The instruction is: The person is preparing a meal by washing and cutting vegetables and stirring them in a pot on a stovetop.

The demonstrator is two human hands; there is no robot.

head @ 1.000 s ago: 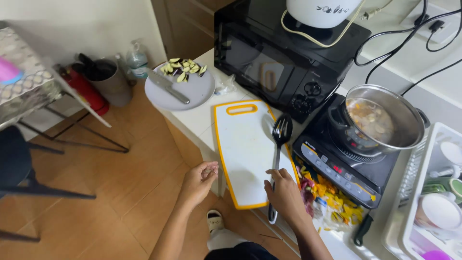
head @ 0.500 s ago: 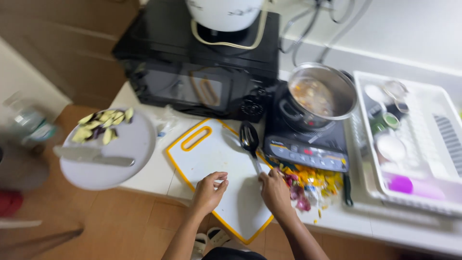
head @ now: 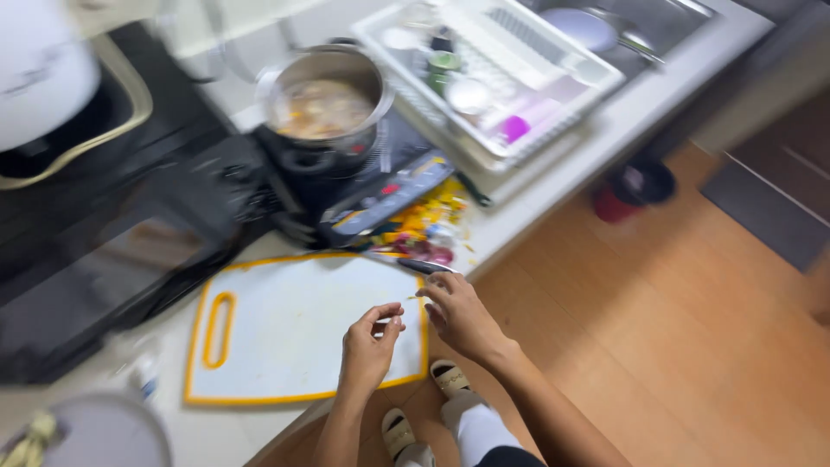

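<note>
The left hand hovers over the right edge of the cutting board, thumb and forefinger pinched together; whether a tiny scrap sits between them is too blurred to tell. The right hand is just beside it, at the board's right corner, fingers curled, with a small pale sliver showing at its fingertips; the two hands are close but not touching. A dark utensil handle lies on the counter just above the right hand, and I cannot tell whether the hand touches it. The cutting board is white with an orange rim and a handle slot at its left end, and it lies flat on the white counter. Beyond the handle is a heap of yellow and red vegetable scraps, next to a black cooktop that carries a steel pot filled with broth. Right of that stands a white dish rack holding cups and bowls. A black microwave sits left of the board. Below, slippered feet stand on a wooden floor.
</note>
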